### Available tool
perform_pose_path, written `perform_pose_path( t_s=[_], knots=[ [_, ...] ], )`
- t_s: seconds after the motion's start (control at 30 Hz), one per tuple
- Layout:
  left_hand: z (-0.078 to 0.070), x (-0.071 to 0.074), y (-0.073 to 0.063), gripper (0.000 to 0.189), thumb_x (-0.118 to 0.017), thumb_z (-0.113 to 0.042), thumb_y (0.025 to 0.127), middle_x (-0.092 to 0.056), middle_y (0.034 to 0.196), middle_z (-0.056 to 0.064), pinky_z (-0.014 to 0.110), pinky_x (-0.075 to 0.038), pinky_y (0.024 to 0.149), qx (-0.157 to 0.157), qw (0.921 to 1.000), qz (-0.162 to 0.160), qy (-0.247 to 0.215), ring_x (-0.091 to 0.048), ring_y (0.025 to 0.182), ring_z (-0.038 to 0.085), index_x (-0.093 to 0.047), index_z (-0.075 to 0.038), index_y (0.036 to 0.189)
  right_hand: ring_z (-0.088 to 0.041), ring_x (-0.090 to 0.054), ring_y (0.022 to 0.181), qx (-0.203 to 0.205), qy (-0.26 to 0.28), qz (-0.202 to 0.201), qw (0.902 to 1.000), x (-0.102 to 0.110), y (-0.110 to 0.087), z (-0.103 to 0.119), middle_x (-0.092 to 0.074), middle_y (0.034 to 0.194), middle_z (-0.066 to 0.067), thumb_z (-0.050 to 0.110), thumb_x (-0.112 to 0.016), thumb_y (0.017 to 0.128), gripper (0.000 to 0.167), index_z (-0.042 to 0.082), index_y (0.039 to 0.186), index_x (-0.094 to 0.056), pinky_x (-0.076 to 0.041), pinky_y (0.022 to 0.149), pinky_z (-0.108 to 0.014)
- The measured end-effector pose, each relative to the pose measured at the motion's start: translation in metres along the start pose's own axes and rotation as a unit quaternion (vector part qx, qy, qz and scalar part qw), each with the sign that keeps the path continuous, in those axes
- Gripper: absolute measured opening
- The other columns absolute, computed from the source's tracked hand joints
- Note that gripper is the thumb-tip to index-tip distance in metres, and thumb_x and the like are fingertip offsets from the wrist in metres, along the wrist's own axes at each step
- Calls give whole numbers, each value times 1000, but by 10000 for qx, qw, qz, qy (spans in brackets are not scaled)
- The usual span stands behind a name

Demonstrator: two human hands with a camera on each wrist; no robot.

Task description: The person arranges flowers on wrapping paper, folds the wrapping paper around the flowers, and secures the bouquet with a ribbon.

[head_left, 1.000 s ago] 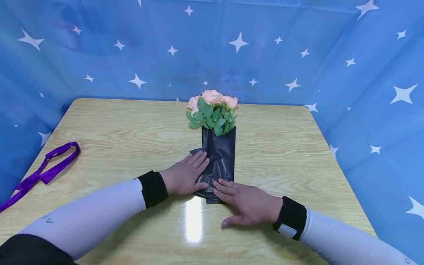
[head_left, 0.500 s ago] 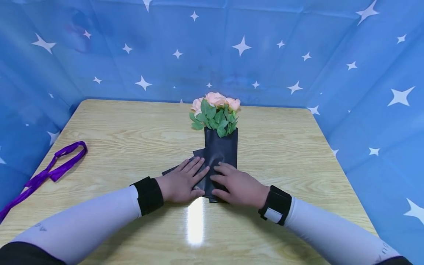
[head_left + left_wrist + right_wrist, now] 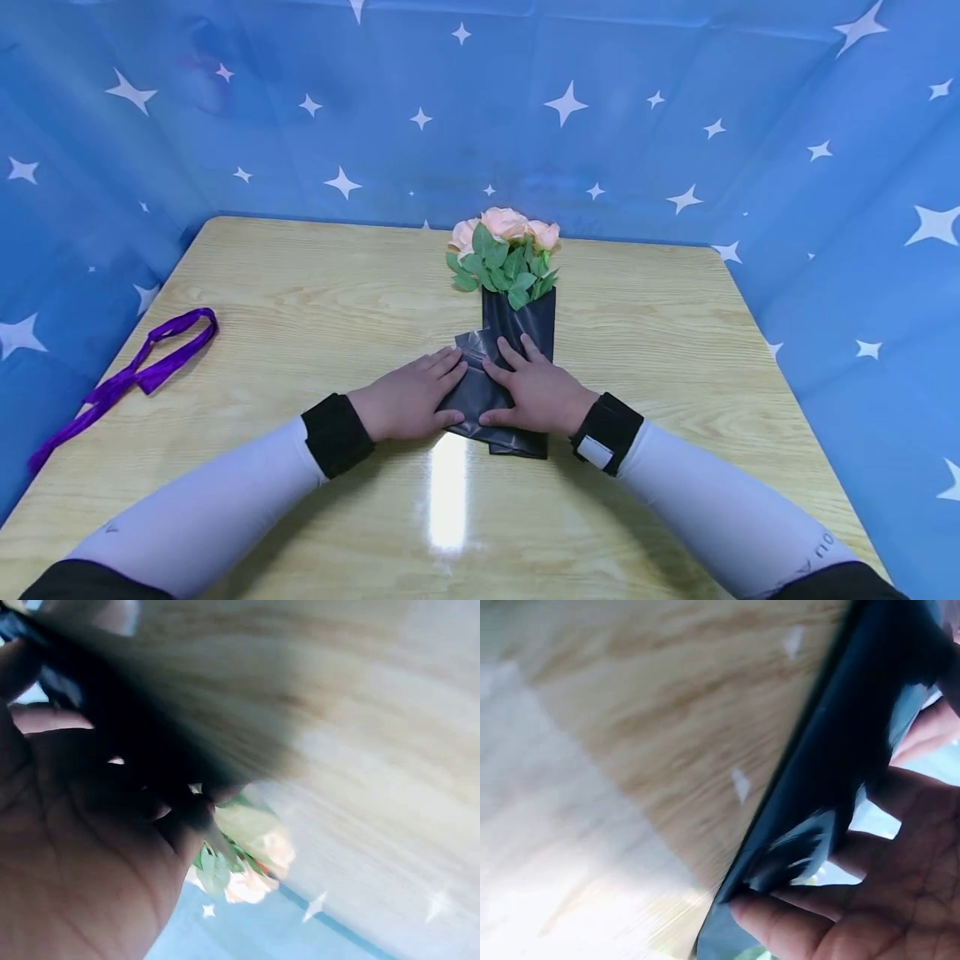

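Note:
A bouquet of pale pink roses [image 3: 504, 223] with green leaves [image 3: 495, 265] lies on the table, blossoms toward the back. Around its lower part is black wrapping paper [image 3: 534, 321], with a flap [image 3: 469, 387] folded across its left front. The fingertips of my left hand [image 3: 408, 398] touch the left edge of that flap, thumb near the bottom. My right hand [image 3: 542, 392] presses on the paper with fingers spread. Both wrist views show a palm close up, the left hand [image 3: 82, 847] and the right hand [image 3: 900, 877], beside the dark paper. The stems are hidden.
A purple ribbon [image 3: 153, 379] lies looped on the left of the wood-grain table [image 3: 675, 333]. Blue cloth [image 3: 480, 100] with white stars hangs behind the table and along its sides.
The paper that stuck out to the left under my left hand is now folded over the front. My right hand has moved up from the wrap's bottom and spread its fingers.

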State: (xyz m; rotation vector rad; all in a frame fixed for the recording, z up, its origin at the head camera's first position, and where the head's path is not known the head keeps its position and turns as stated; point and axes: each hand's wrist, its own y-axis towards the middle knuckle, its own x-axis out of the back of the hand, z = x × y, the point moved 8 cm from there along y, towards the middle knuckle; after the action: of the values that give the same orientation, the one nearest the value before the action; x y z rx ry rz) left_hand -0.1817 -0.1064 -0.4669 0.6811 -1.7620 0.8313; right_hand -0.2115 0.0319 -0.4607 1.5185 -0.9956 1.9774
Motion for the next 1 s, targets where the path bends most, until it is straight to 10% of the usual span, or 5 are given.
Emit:
perform_pose_path(
  t_s=[1.0],
  knots=[
    [1, 10, -9, 71, -62, -38, 104, -31, 168, 22, 51, -27, 127, 15, 9994, -148, -315, -25, 158, 39, -39, 2, 157, -56, -15, 155, -916, 737, -467, 9920, 0, -108, -154, -23, 171, -21, 72, -68, 86, 92, 17, 156, -47, -48, 106, -63]
  ],
)
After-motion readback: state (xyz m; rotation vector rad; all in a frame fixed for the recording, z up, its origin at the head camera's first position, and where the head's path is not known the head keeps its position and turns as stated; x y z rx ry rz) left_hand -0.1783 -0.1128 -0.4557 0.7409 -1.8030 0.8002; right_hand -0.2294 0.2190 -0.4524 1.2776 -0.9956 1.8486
